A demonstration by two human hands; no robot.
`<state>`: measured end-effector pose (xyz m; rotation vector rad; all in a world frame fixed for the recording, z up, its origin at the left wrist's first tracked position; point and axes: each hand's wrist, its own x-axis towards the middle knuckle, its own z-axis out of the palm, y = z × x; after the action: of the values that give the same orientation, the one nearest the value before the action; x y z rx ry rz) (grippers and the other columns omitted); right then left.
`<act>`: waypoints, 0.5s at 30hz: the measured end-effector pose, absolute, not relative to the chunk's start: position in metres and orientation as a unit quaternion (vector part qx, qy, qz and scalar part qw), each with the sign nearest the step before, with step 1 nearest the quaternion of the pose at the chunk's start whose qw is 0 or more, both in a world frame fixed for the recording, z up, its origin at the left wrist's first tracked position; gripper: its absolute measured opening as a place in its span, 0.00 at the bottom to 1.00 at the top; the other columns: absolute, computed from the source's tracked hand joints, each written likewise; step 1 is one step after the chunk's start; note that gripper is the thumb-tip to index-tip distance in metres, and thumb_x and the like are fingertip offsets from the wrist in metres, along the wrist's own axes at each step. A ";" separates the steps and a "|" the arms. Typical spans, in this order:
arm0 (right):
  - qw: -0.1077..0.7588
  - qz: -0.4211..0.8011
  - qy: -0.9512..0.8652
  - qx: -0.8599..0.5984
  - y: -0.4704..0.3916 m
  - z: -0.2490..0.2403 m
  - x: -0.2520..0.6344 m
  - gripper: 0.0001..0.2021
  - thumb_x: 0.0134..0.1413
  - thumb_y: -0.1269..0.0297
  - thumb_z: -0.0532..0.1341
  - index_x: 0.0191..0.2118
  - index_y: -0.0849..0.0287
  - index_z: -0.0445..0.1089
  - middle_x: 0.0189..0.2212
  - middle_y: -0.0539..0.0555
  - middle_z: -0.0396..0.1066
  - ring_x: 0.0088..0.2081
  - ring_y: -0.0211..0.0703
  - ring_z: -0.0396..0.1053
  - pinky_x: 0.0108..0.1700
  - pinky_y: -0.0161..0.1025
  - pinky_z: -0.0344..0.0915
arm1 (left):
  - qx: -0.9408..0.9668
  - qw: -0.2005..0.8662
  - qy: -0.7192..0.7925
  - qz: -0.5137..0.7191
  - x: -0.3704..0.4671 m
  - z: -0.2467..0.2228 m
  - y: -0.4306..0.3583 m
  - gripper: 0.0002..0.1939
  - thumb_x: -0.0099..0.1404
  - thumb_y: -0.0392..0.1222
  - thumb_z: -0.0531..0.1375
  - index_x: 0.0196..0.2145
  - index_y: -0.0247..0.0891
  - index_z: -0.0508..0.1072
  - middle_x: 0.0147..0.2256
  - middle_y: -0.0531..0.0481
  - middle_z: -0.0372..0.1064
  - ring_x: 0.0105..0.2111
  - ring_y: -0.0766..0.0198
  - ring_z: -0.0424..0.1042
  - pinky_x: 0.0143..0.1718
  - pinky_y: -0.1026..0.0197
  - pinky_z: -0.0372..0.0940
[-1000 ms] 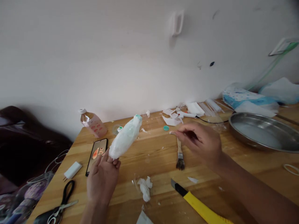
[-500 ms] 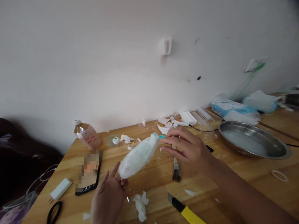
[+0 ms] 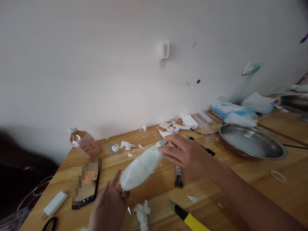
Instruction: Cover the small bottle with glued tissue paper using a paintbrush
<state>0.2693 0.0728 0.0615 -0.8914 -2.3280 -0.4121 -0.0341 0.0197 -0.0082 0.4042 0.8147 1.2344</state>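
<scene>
A white, tissue-covered, bottle-like form (image 3: pixel 141 167) hangs tilted above the wooden table, its narrow greenish neck toward the upper right. The fingers of my right hand (image 3: pixel 185 152) close round that neck. Beneath the wide lower end, my left hand (image 3: pixel 109 203) grips it with the fingertips, the index finger stretched out. Below lies a crumpled wet tissue (image 3: pixel 142 215), beside a yellow utility knife (image 3: pixel 190 218) with its blade showing. A brush (image 3: pixel 178 178) lies under my right hand.
A metal basin (image 3: pixel 252 142) of cloudy liquid stands right. At left are a pink bottle (image 3: pixel 85 142), a phone (image 3: pixel 88 183) and a white charger (image 3: pixel 56 203). Tissue packs (image 3: pixel 233 110), paper scraps and a glue gun (image 3: pixel 181 127) line the wall. A white ring (image 3: pixel 278 175) lies right.
My right fingers have moved from just beside the neck onto it. The view has shifted slightly, so the table items appear further left.
</scene>
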 end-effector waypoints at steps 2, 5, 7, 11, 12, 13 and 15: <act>0.301 -0.151 -0.880 -0.335 0.072 0.063 0.269 0.09 0.65 0.67 0.56 0.48 0.57 0.69 0.45 0.58 0.66 0.42 0.42 0.69 0.41 0.38 0.68 | 0.257 0.679 0.407 0.555 -0.036 -0.016 0.021 0.20 0.67 0.48 0.53 0.55 0.49 0.71 0.47 0.46 0.76 0.36 0.60 0.74 0.37 0.57 0.69; 0.289 -0.145 -0.885 -0.335 0.071 0.064 0.268 0.07 0.65 0.67 0.55 0.45 0.58 0.69 0.44 0.57 0.66 0.43 0.42 0.68 0.43 0.39 0.68 | 0.413 0.575 0.472 0.525 -0.039 -0.025 0.021 0.20 0.68 0.48 0.52 0.56 0.53 0.71 0.52 0.50 0.74 0.49 0.57 0.72 0.46 0.51 0.68; 0.279 -0.140 -0.887 -0.340 0.071 0.064 0.269 0.07 0.66 0.68 0.55 0.44 0.58 0.69 0.45 0.58 0.66 0.43 0.42 0.68 0.44 0.39 0.68 | 0.456 0.541 0.489 0.510 -0.041 -0.026 0.019 0.19 0.68 0.47 0.52 0.54 0.55 0.72 0.57 0.54 0.70 0.59 0.57 0.65 0.54 0.49 0.64; 0.265 -0.139 -0.891 -0.342 0.072 0.061 0.269 0.07 0.66 0.68 0.54 0.42 0.59 0.69 0.46 0.58 0.66 0.43 0.42 0.68 0.44 0.40 0.68 | 0.490 0.506 0.504 0.500 -0.042 -0.023 0.015 0.18 0.67 0.45 0.54 0.52 0.55 0.74 0.60 0.58 0.67 0.66 0.58 0.53 0.60 0.47 0.57; 0.264 -0.140 -0.891 -0.341 0.073 0.061 0.269 0.07 0.66 0.69 0.54 0.42 0.59 0.69 0.46 0.58 0.66 0.43 0.42 0.68 0.44 0.41 0.68 | 0.497 0.498 0.506 0.499 -0.043 -0.022 0.015 0.17 0.66 0.45 0.55 0.51 0.54 0.75 0.59 0.57 0.67 0.66 0.57 0.54 0.60 0.47 0.57; 0.264 -0.142 -0.891 -0.340 0.073 0.061 0.269 0.07 0.66 0.69 0.53 0.42 0.60 0.69 0.45 0.58 0.66 0.43 0.42 0.67 0.44 0.41 0.67 | 0.504 0.491 0.506 0.499 -0.043 -0.022 0.015 0.17 0.66 0.45 0.55 0.50 0.53 0.75 0.58 0.56 0.69 0.65 0.57 0.55 0.60 0.47 0.58; 0.265 -0.146 -0.891 -0.338 0.074 0.060 0.269 0.08 0.66 0.70 0.53 0.41 0.60 0.69 0.44 0.58 0.66 0.42 0.42 0.67 0.43 0.40 0.67 | 0.514 0.478 0.503 0.505 -0.043 -0.022 0.016 0.15 0.65 0.44 0.56 0.48 0.52 0.77 0.55 0.53 0.72 0.63 0.56 0.59 0.58 0.47 0.61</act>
<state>0.2687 0.0742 0.0603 -0.9124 -2.4088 -0.3946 -0.0434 0.0159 -0.0223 1.2556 1.2276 1.2322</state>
